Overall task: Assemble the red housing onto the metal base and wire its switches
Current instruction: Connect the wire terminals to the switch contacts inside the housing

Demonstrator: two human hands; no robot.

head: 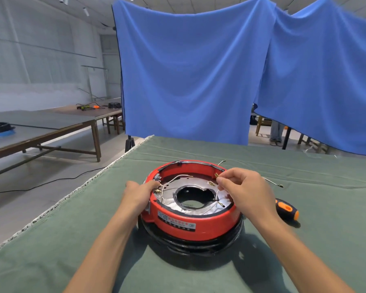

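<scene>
While the red housing (199,226) already sits on the metal base (171,192) at the frame's lower middle, the right hand (244,192) pinches a white wire (216,194); the left hand (140,193) grips the rim. Loose wires remain.

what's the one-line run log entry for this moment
stage: wiring | left hand: grips red housing rim | right hand: pinches white wire terminal | metal base: inside housing | screwdriver: idle on table
</scene>
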